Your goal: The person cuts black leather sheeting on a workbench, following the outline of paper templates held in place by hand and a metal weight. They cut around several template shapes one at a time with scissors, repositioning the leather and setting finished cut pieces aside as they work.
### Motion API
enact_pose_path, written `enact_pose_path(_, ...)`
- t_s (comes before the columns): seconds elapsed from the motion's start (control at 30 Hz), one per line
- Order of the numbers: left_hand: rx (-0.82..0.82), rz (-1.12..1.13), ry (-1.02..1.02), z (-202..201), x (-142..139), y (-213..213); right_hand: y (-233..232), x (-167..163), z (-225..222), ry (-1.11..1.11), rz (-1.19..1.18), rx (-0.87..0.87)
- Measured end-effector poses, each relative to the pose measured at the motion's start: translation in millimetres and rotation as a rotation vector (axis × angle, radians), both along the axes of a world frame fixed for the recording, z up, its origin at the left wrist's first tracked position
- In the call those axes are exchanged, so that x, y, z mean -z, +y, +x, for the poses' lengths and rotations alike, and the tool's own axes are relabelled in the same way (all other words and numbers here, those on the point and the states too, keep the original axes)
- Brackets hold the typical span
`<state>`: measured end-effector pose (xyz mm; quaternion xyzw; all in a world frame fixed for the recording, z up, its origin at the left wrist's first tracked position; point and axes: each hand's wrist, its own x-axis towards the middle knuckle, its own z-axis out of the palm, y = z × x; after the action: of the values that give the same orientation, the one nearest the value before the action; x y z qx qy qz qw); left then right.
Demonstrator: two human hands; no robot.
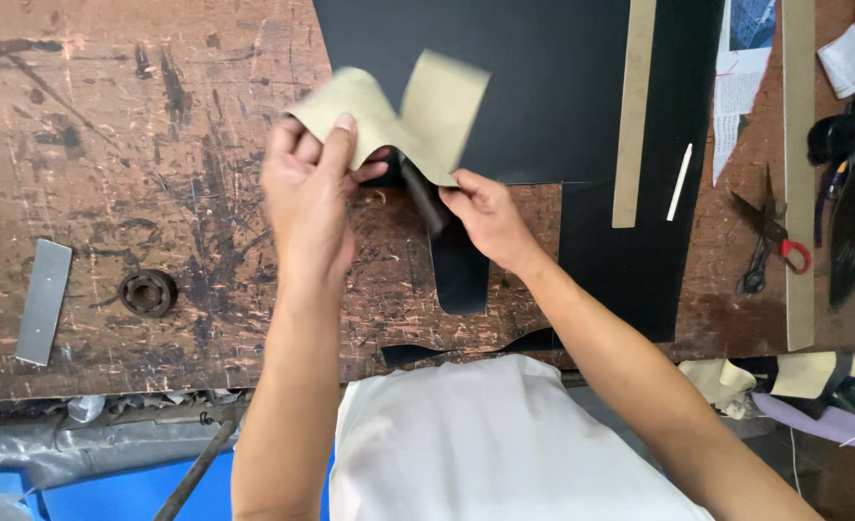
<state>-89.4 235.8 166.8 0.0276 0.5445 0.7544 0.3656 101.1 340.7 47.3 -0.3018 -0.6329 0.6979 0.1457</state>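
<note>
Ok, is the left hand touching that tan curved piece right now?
Touching. The head view shows the left hand pinching the tan curved piece, thumb lying flat over its left edge; the right hand grips its lower right edge too.

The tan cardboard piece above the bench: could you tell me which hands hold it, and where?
Both hands hold the tan cardboard piece: left hand pinches its left end, right hand its lower right edge.

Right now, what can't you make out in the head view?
- Tan pattern piece: motion-blurred; its outline is unclear.
- Dark tool under it: the tan piece and right hand cover its upper end and how it is gripped.
- Left hand: its palm faces away.
- Black sheet: cut off by the top edge.
</note>
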Motion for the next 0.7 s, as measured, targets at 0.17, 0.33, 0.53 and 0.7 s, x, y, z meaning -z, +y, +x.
enact_pose_path(0.17,-0.055,0.195,0.241,12.3,-19.6,-13.0,-8.8,-34.9,22.2,0.108,-0.394,0.107)
enact_pose_path(0.33,-0.011,0.029,0.336,11.1,55.9,34.9,-1.7,-24.3,20.6,0.011,-0.429,0.256)
enact_pose_path(0.53,0.569,-0.434,0.968,100.8,120.3,-16.8,-15.1,13.2,58.2,-0.323,-0.332,0.225)
enact_pose_path(0.7,0.751,-0.482,1.382,128.8,131.9,-42.6,-24.5,36.6,74.2,-0.241,-0.291,0.282)
